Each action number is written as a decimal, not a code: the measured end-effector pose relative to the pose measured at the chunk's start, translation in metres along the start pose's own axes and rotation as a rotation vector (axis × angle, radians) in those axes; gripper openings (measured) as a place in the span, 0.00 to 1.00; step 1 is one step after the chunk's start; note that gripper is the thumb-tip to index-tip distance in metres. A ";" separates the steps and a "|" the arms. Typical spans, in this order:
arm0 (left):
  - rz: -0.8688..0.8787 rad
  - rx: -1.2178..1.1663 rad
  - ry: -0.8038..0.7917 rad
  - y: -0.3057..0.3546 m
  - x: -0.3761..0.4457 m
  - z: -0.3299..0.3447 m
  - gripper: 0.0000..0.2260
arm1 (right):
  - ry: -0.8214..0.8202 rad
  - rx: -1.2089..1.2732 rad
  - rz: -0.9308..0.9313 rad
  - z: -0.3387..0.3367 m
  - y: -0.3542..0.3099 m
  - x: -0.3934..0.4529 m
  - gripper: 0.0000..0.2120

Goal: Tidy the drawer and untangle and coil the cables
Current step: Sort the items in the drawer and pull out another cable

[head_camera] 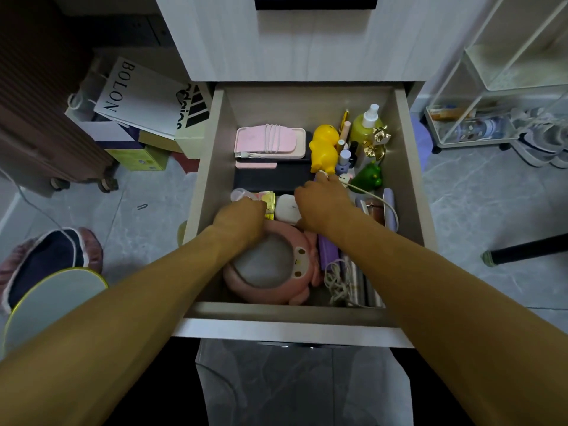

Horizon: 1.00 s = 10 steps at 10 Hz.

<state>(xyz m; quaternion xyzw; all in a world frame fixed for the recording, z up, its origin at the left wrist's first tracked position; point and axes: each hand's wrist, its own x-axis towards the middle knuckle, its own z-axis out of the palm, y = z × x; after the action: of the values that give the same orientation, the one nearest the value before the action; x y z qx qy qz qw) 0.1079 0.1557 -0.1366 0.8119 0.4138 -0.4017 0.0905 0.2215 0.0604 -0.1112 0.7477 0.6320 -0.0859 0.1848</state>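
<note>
**Both hands in the drawer, cable half sorted**

Drawer [408, 167] is pulled fully out, so everything in it sits under the head camera and in reach of both hands.

Left hand [242, 215] is at the near-left middle, knuckles up, fingers curled down at a small gold box [268, 200] and a clear pinkish thing beside it. Whether it actually grips either one cannot be told; the fingertips are hidden under the hand.

Right hand [322, 199] reaches further in, wrist angled toward the far right. Its fingers pinch the end of a white cable [373, 195], just beside the yellow duck toy [324, 149]. The cable runs right and curves back toward the near side along the right wall. Likely held at the end to pull it free of the clutter before coiling.

Second cable already sits wrapped around the pink power bank [267, 141] at far left, so that one reads as done. A loose tangled cord [338, 281] lies at near right beside the round pink mirror [270, 265], not yet coiled.

Bottles and a green toy [367, 176] are packed upright along the far right, which keeps the middle free for working.

Both forearms come in straight from the near edge, elbows out of the drawer.
</note>
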 end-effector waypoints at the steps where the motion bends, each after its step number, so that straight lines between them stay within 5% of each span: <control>1: 0.003 -0.068 0.042 -0.004 0.022 0.007 0.23 | -0.029 0.037 -0.013 -0.002 -0.006 0.008 0.22; 3: 0.175 -0.260 0.335 -0.012 -0.014 0.020 0.07 | 0.095 0.137 0.026 0.013 -0.006 0.008 0.21; 4: 0.125 -0.317 0.373 -0.011 -0.016 0.024 0.07 | 0.161 0.193 0.055 0.027 -0.007 0.003 0.17; 5: 0.014 -0.405 0.352 -0.007 -0.018 0.026 0.11 | 0.198 0.265 0.097 0.036 -0.010 -0.002 0.17; 6: -0.101 -0.499 0.122 -0.003 -0.007 0.022 0.16 | 0.225 0.319 0.143 0.039 -0.011 -0.004 0.17; 8: -0.080 -0.410 0.334 -0.002 -0.017 0.035 0.11 | 0.227 0.354 0.104 0.042 -0.010 -0.007 0.16; 9: -0.032 -0.318 0.122 -0.001 -0.015 0.020 0.17 | 0.218 0.455 0.045 0.038 -0.007 -0.010 0.18; 10: -0.006 -0.343 0.070 -0.001 -0.022 0.024 0.17 | 0.221 0.598 0.004 0.032 0.000 -0.022 0.20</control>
<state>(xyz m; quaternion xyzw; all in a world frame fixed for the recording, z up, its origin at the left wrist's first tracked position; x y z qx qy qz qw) 0.0859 0.1321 -0.1360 0.7968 0.4817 -0.2970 0.2118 0.2206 0.0280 -0.1329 0.7749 0.5936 -0.1857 -0.1128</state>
